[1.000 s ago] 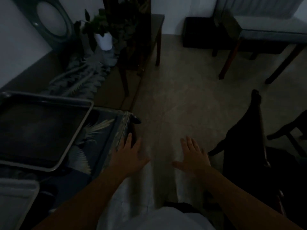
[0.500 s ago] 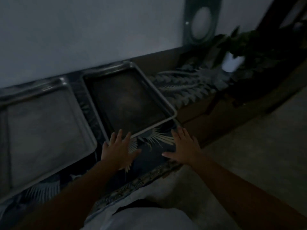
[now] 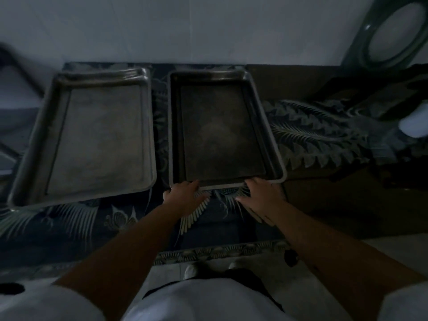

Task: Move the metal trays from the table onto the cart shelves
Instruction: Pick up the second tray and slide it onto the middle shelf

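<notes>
Two metal trays lie side by side on a table with a dark feather-patterned cloth (image 3: 81,228). The lighter left tray (image 3: 92,135) is untouched. The darker, deeper right tray (image 3: 220,126) sits flat, and both my hands are at its near rim. My left hand (image 3: 183,195) meets the rim near the left corner, its fingertips hidden under the edge and its thumb spread on the cloth. My right hand (image 3: 261,193) reaches the rim near the right corner, fingers forward, thumb out to the side. No cart is in view.
A wall runs right behind the trays. To the right lie a carved feather-like ornament (image 3: 312,135), a white pot (image 3: 414,126) and a round dark frame (image 3: 393,31) leaning on the wall. The table's front edge (image 3: 220,252) is just before my body.
The view has swung left from the floor to face the table. Both hands moved forward from above the cloth to the dark tray's near rim.
</notes>
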{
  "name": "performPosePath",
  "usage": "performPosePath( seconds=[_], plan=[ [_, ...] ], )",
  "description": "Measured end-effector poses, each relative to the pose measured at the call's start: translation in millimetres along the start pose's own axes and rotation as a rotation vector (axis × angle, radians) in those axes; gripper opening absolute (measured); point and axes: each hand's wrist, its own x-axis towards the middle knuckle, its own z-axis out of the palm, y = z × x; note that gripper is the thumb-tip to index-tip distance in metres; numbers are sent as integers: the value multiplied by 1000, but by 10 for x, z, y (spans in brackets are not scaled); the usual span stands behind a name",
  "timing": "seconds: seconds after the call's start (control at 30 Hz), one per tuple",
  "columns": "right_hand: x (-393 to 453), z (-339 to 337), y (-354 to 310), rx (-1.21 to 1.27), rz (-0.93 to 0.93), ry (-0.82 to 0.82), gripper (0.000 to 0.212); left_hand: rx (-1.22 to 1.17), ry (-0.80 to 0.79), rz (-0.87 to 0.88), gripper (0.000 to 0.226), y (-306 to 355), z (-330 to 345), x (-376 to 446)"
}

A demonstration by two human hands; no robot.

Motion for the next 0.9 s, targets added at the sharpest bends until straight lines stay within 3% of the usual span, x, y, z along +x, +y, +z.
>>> performPosePath(
  seconds=[0.1, 0.23, 0.33, 0.5, 0.63, 0.73, 0.8, 0.9],
  plan=[
    [17, 0, 89, -6, -63, 96, 55, -45, 49, -109, 54, 62, 100, 24],
    [-103, 72, 232, 103, -97, 75, 31, -214, 81, -204, 34, 108, 353, -127],
    [-240, 170, 377, 174, -132, 23, 27, -225, 57, -214, 27, 145, 497, -317],
    [-522, 260, 528, 217, -182, -221, 32, -236, -94, -261, 16, 214, 700, -721],
    [-598, 178, 548, 108, -226, -379, 33, -24, -149, -273, 22, 296, 679, -857],
    [-362, -33, 616, 152, -242, -177, 29, -125, 125, -204, 25, 219, 409, -690],
    [-88, -177, 725, 197, -208, 30, 35, -255, 266, -216, 46, 144, 188, -476],
    [379, -347, 904, 297, 13, 133, 59, -463, 293, -359, 75, 54, -78, -93]
  ],
)
